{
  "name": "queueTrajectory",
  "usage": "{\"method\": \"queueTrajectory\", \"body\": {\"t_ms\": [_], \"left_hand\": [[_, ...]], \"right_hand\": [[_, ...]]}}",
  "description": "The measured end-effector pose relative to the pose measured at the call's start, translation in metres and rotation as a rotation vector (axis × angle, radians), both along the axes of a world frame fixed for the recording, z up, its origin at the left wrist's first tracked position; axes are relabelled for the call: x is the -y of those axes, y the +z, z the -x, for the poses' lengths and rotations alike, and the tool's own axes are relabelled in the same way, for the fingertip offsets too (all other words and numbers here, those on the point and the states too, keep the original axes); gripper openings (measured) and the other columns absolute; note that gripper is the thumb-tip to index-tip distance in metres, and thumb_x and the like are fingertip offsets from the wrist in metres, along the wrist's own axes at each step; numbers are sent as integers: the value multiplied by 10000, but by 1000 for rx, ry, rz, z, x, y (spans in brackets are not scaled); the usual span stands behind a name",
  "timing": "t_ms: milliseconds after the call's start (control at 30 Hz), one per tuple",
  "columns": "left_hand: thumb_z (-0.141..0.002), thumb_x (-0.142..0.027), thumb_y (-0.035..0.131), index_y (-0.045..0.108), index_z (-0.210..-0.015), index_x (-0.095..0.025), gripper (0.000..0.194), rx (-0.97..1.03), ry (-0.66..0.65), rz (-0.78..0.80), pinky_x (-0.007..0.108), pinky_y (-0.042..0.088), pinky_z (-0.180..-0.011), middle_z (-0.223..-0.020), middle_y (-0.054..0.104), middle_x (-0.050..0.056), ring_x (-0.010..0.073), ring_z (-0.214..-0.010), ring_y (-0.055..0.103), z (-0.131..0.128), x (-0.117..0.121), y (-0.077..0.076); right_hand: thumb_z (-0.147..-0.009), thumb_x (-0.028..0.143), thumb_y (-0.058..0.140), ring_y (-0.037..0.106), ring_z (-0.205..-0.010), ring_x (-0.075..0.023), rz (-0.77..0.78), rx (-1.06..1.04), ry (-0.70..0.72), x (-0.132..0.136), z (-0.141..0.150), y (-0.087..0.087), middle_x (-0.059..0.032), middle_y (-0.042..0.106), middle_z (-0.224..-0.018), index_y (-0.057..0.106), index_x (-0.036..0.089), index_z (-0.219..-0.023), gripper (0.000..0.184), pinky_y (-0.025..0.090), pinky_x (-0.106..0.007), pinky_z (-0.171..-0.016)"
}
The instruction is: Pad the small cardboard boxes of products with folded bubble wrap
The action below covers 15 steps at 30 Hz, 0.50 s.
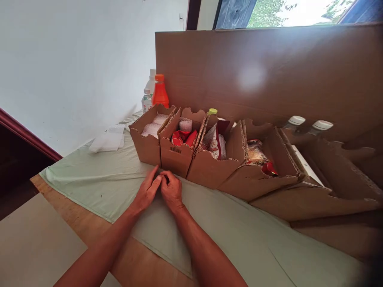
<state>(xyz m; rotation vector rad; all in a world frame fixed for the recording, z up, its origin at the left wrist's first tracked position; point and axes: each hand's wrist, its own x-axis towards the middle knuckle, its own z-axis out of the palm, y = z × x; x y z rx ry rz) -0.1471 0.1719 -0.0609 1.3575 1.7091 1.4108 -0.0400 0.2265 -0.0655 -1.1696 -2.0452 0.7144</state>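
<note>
My left hand rests over the green cloth, fingers stretched out toward the boxes and nothing seen in it. Against its thumb lies my right hand, its fingers curled in and no object visible between them. Just beyond both hands stands a cardboard box with red packets and a bubble-wrap roll inside. To its left, another box contains white bubble-wrap pieces. The palms are hidden from view.
More open boxes run rightward, with a patterned bag, a food packet and a white flat item. White sheets lie left. An orange bottle stands behind. A tall cardboard panel backs the row.
</note>
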Motion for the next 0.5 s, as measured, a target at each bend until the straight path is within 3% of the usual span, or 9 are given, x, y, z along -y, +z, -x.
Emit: {"method": "queueTrajectory", "body": {"t_ms": [133,267,400,500], "left_hand": [[-972,-520,474,509,-1454,-139,616,-50,38,-10,476,421,-1184,-1427,630,175,284,-1337,598,1,7,-8],[-970,-513,458,412,-1512,-155,651,-112,82,-19,548,409,-1172,-1402,621,184,319,-1308,595,1,12,-9],[-942,-501,477,516,-1418,-138,599,-256,64,-68,620,363,-1179,-1425,584,207,391,-1342,545,-2,14,-5],[-915,-521,482,607,-1294,-137,554,-405,-4,-152,605,330,-1206,-1425,577,210,411,-1386,495,-6,17,-4]], "right_hand": [[-1017,179,508,695,-922,-174,-47,102,27,5,5,5,-48,752,-1025,687,170,-1073,188,520,-337,-878],[-961,226,558,683,-983,-213,-156,253,106,28,-2,6,-47,761,-1086,708,211,-1102,207,513,-332,-881],[-931,306,610,579,-1209,-264,-292,367,188,75,-22,1,-102,691,-1277,640,133,-1282,393,434,-392,-1072],[-976,361,563,489,-1314,-296,-354,414,194,117,-43,0,-144,652,-1310,650,91,-1245,391,352,-438,-1158]]}}
